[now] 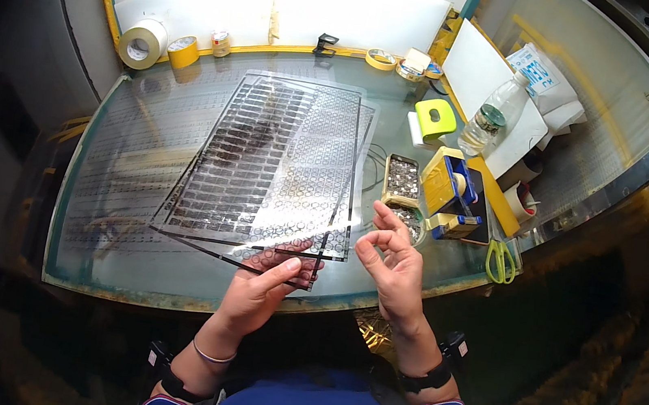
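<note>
My left hand (264, 289) grips the near edge of the transparent film sheets (321, 132), thumb on top and fingers seen through the film underneath. The sheets overlap slightly askew and carry dark printed rows on the left and small ring patterns on the right. My right hand (397, 273) hovers just right of the sheets' near right corner. Its thumb and a finger come together in a pinch, with another finger stretched out; whatever is between them is too small to make out. A pale streak crosses the near part of the film; whether it is glare or a strip, I cannot tell.
Right of the film stand two small containers of little pieces (403, 178), a yellow-and-blue tape dispenser (444, 177), green scissors (501, 263), a lime-green hole punch (436, 117) and a water bottle (489, 122). Tape rolls (143, 44) line the glass table's (128, 259) back edge.
</note>
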